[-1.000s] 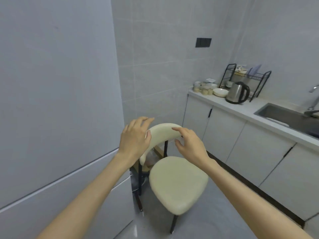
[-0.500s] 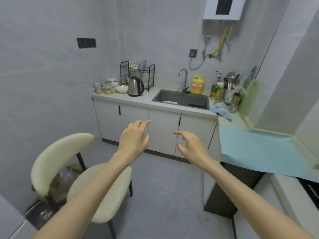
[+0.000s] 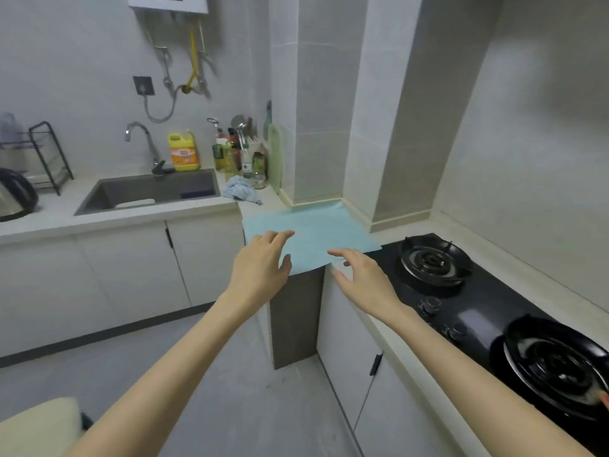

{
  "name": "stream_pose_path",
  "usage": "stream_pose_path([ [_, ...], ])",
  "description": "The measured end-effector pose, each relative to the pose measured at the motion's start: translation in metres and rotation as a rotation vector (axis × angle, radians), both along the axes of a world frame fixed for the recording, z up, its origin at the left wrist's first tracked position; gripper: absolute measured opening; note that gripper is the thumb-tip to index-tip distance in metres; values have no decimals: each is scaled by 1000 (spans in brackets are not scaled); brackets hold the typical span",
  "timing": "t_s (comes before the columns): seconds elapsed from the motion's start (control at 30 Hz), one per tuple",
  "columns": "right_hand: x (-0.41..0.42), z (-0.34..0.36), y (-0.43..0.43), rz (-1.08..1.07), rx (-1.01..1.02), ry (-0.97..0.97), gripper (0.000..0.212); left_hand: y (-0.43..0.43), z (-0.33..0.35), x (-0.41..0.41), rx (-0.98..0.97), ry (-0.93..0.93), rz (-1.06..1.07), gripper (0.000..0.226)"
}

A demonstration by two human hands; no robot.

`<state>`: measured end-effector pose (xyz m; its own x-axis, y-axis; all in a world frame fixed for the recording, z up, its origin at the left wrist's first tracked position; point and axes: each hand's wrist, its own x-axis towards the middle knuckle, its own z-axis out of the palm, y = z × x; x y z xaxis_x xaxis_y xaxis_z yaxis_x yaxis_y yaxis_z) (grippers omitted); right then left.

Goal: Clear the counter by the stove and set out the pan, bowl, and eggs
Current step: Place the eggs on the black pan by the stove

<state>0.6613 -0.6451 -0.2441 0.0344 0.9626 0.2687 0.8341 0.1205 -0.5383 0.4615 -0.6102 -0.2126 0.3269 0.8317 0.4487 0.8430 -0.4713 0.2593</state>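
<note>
You've swung away from the chair, now near left, to face the stove. Head view: your left hand and right hand are empty, fingers loosely spread, over the near edge of the blue mat on the table, likely reaching to clear it. What looks like the pan sits on the near burner; bowl and eggs not in view.

Soft, even light is cast from above; shadows are faint. Straight lines are bent at the edges by the wide lens. Slight blur is seen throughout.
</note>
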Motion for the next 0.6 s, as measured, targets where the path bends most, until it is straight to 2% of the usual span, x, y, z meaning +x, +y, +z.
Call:
stream_pose_path([
  [0.27,103,-7,-71,-400,9,67,39,3,-8,132,-6,58,-402,46],
  [0.6,121,-21,-176,-868,22,122,39,-33,-24,232,-39,100,-904,46],
])
